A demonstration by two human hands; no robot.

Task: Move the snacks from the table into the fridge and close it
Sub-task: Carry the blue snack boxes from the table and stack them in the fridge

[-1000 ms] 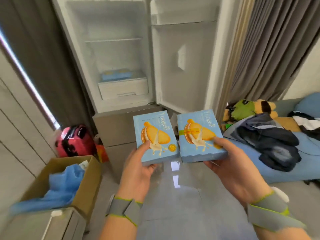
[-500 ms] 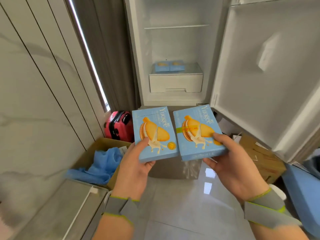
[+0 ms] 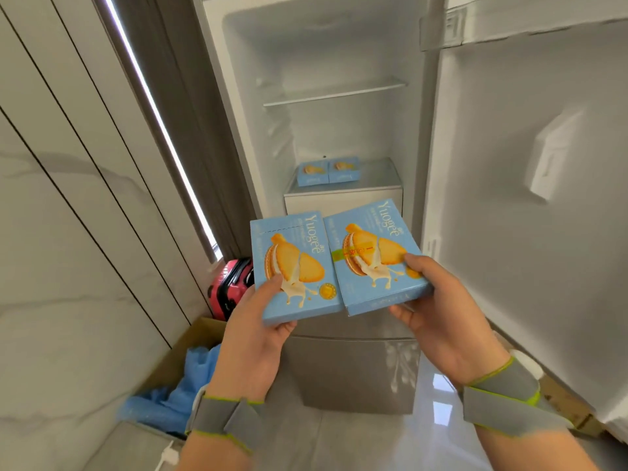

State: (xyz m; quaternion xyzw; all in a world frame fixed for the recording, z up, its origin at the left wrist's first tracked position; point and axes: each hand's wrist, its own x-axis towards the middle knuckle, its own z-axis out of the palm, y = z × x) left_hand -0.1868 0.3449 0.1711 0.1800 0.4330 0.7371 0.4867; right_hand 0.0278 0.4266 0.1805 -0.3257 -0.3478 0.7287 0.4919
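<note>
My left hand [image 3: 253, 338] grips a blue biscuit box [image 3: 292, 266] by its lower edge, thumb on the front. My right hand [image 3: 441, 314] holds a second identical blue box [image 3: 372, 253] at its lower right corner. Both boxes are side by side in front of the open fridge [image 3: 339, 124]. Two more blue boxes [image 3: 328, 171] lie flat on the glass shelf above the white drawer [image 3: 339, 200]. The fridge door [image 3: 530, 185] stands open on the right.
A red suitcase [image 3: 229, 287] stands by the curtain to the fridge's left. A cardboard box with blue cloth [image 3: 170, 396] sits on the floor at lower left. Another cardboard box [image 3: 564, 402] lies under the open door. A marble wall [image 3: 68, 232] fills the left.
I have come closer to the fridge, which now looks larger and nearer. Both boxes stay in my hands, raised slightly toward the fridge opening.
</note>
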